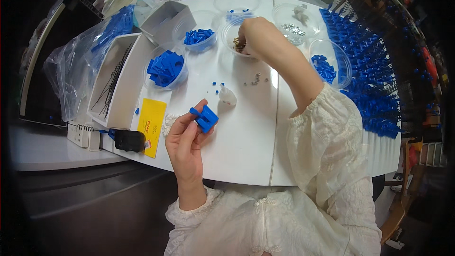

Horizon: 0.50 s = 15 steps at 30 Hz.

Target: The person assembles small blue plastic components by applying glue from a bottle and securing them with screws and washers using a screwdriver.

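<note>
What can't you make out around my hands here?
In the head view:
- Right hand: its own back hides the fingertips; any grip on the brass-coloured pieces is unclear.
- Blue part: partly hidden by the left hand.
- Loose metal bits: too small to tell their exact shape.

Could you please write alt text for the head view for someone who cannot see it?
A person's left hand holds a small blue plastic part while the right hand reaches into a round clear plastic tub of brass-coloured pieces. More clear tubs, several holding blue parts, stand on the white table.
</note>
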### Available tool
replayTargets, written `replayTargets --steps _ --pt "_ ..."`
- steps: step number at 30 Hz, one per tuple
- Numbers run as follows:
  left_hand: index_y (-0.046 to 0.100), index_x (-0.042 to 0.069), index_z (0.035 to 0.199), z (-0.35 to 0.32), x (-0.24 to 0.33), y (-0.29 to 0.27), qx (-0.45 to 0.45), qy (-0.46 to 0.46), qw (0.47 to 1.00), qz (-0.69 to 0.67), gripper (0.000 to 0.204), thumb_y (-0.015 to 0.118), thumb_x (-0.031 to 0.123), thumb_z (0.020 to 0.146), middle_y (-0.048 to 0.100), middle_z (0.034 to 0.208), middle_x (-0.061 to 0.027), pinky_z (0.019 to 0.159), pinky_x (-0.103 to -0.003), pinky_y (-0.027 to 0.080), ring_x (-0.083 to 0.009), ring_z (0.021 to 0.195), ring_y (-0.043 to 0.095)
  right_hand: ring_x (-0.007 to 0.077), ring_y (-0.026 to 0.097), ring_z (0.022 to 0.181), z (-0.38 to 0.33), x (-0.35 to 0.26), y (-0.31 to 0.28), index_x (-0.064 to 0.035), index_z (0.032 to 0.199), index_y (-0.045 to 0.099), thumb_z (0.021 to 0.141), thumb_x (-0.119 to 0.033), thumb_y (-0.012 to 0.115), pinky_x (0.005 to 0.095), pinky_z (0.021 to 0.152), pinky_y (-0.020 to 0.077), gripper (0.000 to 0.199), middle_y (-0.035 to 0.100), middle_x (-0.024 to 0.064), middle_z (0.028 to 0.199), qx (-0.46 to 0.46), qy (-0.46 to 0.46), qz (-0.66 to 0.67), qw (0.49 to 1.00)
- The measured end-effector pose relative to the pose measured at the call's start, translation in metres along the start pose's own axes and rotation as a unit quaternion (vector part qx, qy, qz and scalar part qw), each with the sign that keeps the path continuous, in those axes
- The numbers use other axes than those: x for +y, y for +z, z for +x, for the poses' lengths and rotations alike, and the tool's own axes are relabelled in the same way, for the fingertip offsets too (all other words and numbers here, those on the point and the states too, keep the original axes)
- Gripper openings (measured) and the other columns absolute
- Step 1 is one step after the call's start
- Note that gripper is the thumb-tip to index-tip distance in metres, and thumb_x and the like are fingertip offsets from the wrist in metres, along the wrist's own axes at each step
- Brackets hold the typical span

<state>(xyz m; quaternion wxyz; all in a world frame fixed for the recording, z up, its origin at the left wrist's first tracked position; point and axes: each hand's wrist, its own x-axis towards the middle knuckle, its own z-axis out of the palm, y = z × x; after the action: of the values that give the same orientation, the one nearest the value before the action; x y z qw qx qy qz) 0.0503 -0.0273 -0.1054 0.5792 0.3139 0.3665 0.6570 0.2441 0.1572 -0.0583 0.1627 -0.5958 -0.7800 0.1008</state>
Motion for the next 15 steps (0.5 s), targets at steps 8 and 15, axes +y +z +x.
replayTargets --steps 8,15 --pt "0.059 -0.001 0.11 0.0 -0.003 -0.002 0.018 0.01 1.0 0.003 0.021 0.052 -0.003 0.09 0.055 0.123 -0.0282 0.08 -0.031 0.059 -0.0261 0.1 0.066 0.0316 0.067 0.075 0.002 0.007 0.005 0.0001 0.083 0.071 0.067 -0.001 0.073 0.0361 0.07 0.0526 0.016 0.068 0.0188 0.08 -0.009 -0.044 -0.014 0.999" --pt "0.057 -0.002 0.111 0.0 -0.001 -0.005 0.005 0.004 0.999 -0.034 0.024 0.058 -0.003 0.088 0.056 0.123 -0.0247 0.084 -0.032 0.058 -0.0247 0.1 0.066 0.0315 0.066 0.074 -0.002 0.0 -0.007 0.0015 0.083 0.069 0.071 0.002 0.067 0.0358 0.071 0.0524 0.013 0.067 0.0189 0.079 0.003 -0.043 -0.024 0.999"
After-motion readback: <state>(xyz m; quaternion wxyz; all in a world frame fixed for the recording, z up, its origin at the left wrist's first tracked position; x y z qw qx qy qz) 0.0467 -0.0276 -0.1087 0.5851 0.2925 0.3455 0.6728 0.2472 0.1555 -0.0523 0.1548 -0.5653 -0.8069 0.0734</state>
